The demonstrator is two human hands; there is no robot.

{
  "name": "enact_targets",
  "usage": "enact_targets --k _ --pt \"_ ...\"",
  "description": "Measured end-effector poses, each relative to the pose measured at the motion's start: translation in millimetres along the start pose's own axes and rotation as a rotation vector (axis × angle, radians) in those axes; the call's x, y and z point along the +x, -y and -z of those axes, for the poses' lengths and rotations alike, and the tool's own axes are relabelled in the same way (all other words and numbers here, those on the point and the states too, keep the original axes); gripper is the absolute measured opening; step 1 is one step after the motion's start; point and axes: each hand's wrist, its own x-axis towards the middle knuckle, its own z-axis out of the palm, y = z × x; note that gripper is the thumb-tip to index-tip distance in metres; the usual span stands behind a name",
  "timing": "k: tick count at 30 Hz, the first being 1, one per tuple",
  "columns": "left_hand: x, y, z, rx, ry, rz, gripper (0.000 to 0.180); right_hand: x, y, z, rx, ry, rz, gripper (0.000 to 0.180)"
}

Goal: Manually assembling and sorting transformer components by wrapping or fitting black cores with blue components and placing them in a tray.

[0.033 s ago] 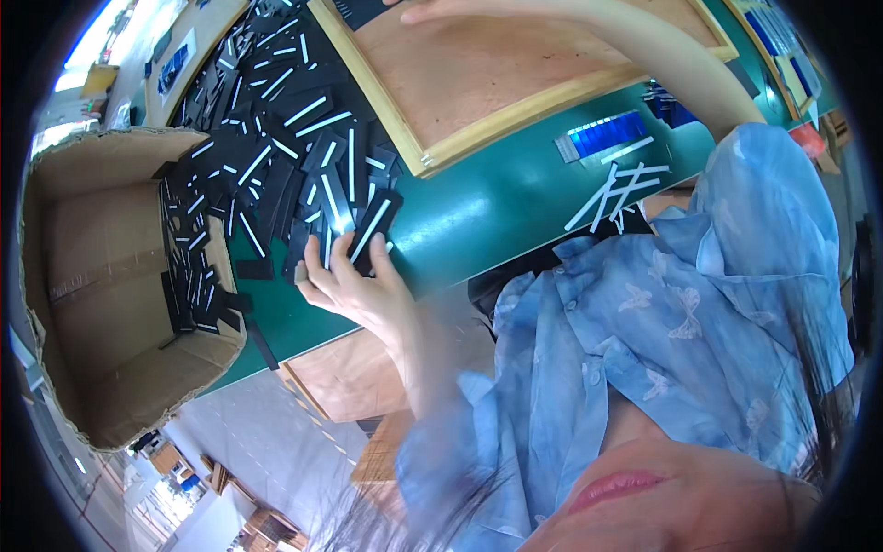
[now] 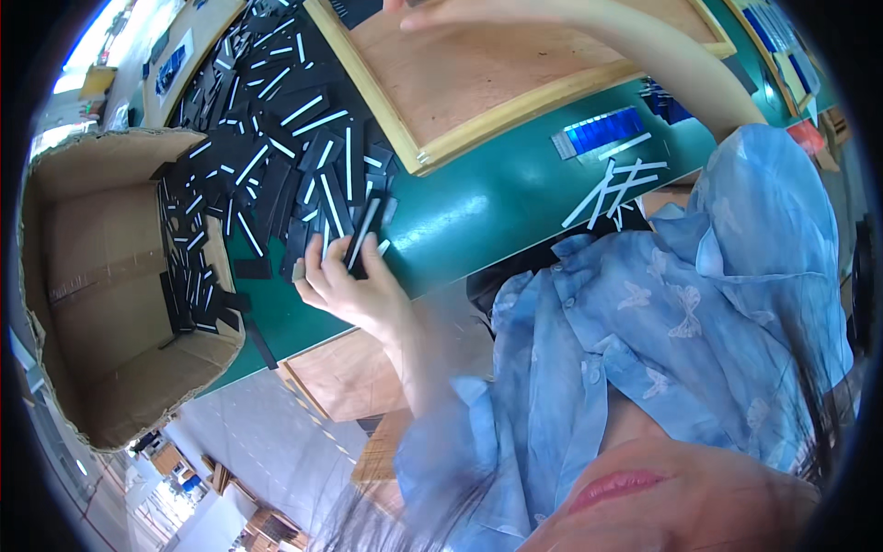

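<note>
My left hand [image 2: 354,293] is at the near edge of a heap of black strips [image 2: 267,175] with white stripes. Its thumb and fingers are closed on one black strip [image 2: 368,225], which is tipped up on its edge; other strips lie beside the fingertips. My right hand [image 2: 460,13] reaches over a wood-framed board [image 2: 515,78], partly cut off by the top of the view. Its visible thumb and fingertip are apart, with nothing seen between them. Dark pieces [image 2: 357,11] lie in the board's corner close to those fingers.
An open cardboard box [image 2: 101,276] lies at the left, with more black strips at its mouth. On the green table [image 2: 460,221] are a blue striped panel [image 2: 602,132], loose white strips [image 2: 616,189] and dark blue pieces [image 2: 667,101]. A wooden tray [image 2: 782,55] sits at the far right.
The black strip in my left hand has turned up onto its edge, and the fingers have drawn closer together. My right hand has shifted slightly upward.
</note>
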Motion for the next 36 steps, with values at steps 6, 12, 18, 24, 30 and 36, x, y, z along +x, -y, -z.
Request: enact_targets --k 6,12,18,24,30,36 --pt "-4 -6 3 -0.404 -0.091 0.477 0.028 -54 78 7 0.183 0.283 0.149 0.015" --pt "4 -69 11 -1.252 -0.128 0.685 0.035 -80 102 -2 0.232 0.101 0.074 0.02" --pt "-17 -130 13 -1.379 0.26 0.572 0.033 -89 109 11 0.376 0.135 0.044 0.018" --pt "-12 -135 22 -1.174 0.373 0.52 0.022 -108 96 44 0.213 0.32 0.122 0.014" --pt "-13 -149 25 -1.226 0.471 0.595 0.025 -127 90 26 -0.114 -0.119 0.332 0.028" --pt "-8 -138 5 -1.372 0.364 0.685 0.026 -158 93 22 -0.259 -0.065 0.536 0.011"
